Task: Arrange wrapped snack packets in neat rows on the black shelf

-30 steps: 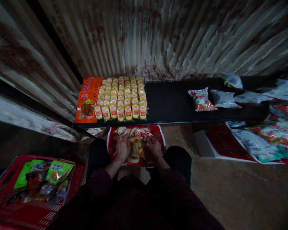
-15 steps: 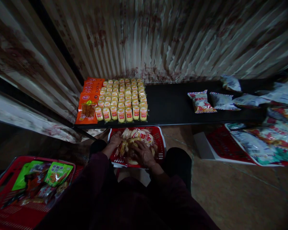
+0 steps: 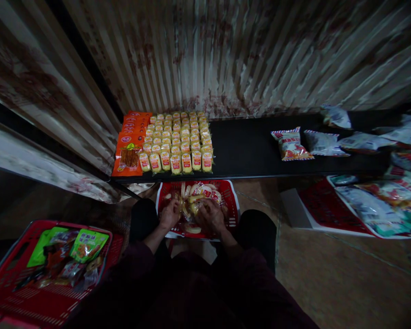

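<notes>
Between my knees stands a red basket (image 3: 233, 201) with a white rim, holding wrapped pastries (image 3: 208, 192) in clear plastic. Both hands are inside it. My left hand (image 3: 170, 214) is on the left side, fingers curled and pressed together by some clear wrapping; what they grip is too dark to make out. My right hand (image 3: 212, 214) bends its fingers round the right end of a yellowish wrapped cake (image 3: 196, 199). Just beyond the basket, rows of small wrapped cakes (image 3: 176, 141) stand on a black shelf (image 3: 241, 146), beside orange snack packets (image 3: 129, 153).
Puffed snack bags (image 3: 291, 145) lie along the shelf's right part. A box of more bags (image 3: 380, 205) sits on the floor at right. At lower left is another red basket (image 3: 12, 297) with green packets (image 3: 89, 245). A pleated curtain (image 3: 205, 59) hangs behind.
My left hand has drawn back toward me from the basket's left rim, and its fingers have curled. My right hand has moved slightly right and closed round a cake. The view has shifted slightly.
</notes>
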The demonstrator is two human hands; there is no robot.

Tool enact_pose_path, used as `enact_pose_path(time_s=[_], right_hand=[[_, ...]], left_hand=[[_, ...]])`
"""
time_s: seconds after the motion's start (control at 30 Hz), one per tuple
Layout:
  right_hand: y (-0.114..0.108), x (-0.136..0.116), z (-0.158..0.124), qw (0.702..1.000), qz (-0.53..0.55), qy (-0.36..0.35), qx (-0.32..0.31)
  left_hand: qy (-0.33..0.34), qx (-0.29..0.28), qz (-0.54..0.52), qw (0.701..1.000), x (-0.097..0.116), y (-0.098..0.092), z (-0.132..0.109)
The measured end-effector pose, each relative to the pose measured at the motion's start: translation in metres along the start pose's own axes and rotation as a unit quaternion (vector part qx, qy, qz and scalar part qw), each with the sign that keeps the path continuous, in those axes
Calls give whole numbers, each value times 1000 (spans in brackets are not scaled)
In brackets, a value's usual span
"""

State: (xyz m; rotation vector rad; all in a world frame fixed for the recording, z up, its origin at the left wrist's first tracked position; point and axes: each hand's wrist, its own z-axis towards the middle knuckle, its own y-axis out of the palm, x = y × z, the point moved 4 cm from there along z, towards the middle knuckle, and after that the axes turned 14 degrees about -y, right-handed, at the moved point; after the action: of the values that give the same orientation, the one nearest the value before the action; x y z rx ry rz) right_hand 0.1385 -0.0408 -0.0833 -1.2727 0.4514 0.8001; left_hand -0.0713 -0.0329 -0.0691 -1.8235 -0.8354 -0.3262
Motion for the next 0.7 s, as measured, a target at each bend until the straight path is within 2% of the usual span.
enact_pose_path(time_s=[0.13,0.23,0.3,0.37,0.47,0.53,0.57,0.63,0.7], right_hand=[[2,5,0,1000,6,12,21],[-1,6,-1,999,-1,23,32],[-3,7,-2,999,-6,28,39],[-5,8,-2,998,-10,43,45],[-5,12,-2,996,-1,67,55],[-4,14,-2,995,11,71,65],[-4,15,-2,995,16,70,69],[-3,17,-3,995,20,65,79],[-4,18,-3,994,13,64,90]], left_hand=[[140,-65,56,986,6,19,-28],[172,-86,94,977,9,27,-36],[170,-76,98,978,11,26,-34],[142,-31,86,986,11,19,-29],[27,58,56,996,2,5,-18],[-36,46,48,997,-5,5,-14],[-42,23,51,998,-7,8,-12],[-11,-13,62,998,-7,15,-13],[45,-18,64,997,-3,22,-15]])
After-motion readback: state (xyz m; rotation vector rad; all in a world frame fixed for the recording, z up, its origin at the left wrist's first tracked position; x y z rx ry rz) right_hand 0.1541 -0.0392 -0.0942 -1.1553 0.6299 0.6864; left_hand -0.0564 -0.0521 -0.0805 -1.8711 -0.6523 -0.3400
